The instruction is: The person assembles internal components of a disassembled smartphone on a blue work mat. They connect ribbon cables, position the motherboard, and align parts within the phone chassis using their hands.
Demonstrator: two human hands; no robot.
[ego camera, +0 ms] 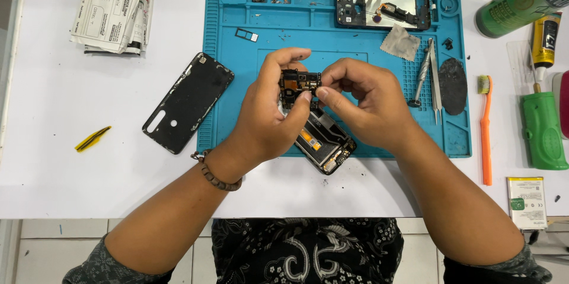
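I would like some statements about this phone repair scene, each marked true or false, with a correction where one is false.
1. Both hands hold a small black circuit board above the blue mat. True: the left hand and the right hand each have fingers on it.
2. The black back cover lies fully on the blue mat. False: it lies mostly on the white table, with one edge over the mat's left border.
3. An orange toothbrush lies right of the mat. True.
4. The tweezers are in the right hand. False: they lie on the mat beside a screwdriver.
5. A beaded bracelet is on the left wrist. True.
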